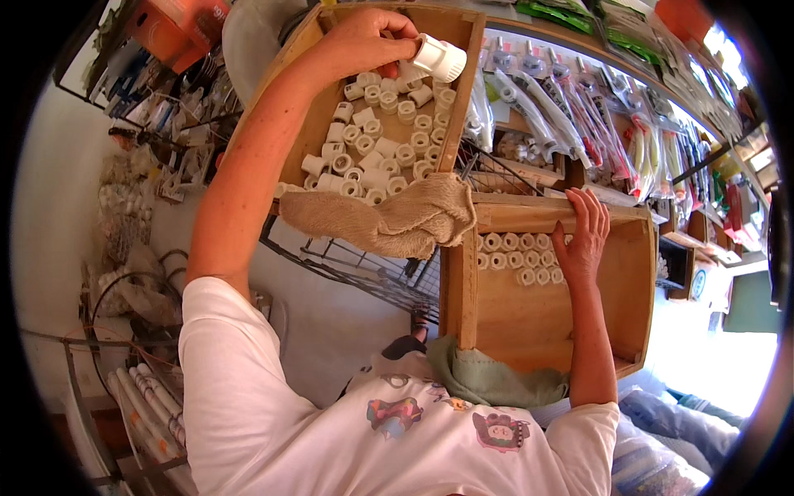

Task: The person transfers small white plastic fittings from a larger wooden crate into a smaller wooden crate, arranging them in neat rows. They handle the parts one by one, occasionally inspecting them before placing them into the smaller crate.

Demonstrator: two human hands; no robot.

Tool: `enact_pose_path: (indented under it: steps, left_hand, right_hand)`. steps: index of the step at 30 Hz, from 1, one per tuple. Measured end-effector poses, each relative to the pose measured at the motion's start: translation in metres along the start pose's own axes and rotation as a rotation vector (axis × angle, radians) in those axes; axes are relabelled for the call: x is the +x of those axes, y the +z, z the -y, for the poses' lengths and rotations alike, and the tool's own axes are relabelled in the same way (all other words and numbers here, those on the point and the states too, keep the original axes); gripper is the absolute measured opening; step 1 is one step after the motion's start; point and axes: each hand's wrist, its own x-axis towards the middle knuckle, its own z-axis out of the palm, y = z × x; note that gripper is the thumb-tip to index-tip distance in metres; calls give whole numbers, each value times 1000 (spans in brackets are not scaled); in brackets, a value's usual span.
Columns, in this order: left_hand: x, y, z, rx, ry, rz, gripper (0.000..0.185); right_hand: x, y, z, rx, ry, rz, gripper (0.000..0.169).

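Observation:
My left hand [366,44] is above the left wooden tray [472,93], its thumb and fingers around a white plastic pipe fitting [441,59] with a ribbed end. Beneath it, loose white fittings [372,161] lie scattered and tilted in various directions on the tray floor. A twisted tan cloth [384,214] drapes over that tray's near edge. My right hand [584,232] lies across the far wall of the right wooden tray [521,322], fingers slightly apart and nothing visible in them. Beside its thumb, white fittings [518,251] stand in rows; the hand hides some of them.
A green cloth [496,375] hangs over the right tray's near edge. Below the left tray is a black wire rack [366,266]. Packaged goods [552,105] hang behind the trays. White rolls [146,409] stand at lower left, and plastic-wrapped bundles [657,452] lie at lower right.

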Motion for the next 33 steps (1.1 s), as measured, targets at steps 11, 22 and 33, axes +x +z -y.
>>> enact_pose_path:
  steps: [11,22,33]
  left_hand:
    - [17,93,-83,-688,-65,566,34]
    - [34,167,-70,-1011,-141,861,39]
    - [34,174,-69,-691,-222,749,40]
  right_hand:
    - [2,-16,-1,80,47,3,56]
    - [-1,-17,-13,105,17,-4,57]
    - [3,-20,-24,263,55,-29,45]
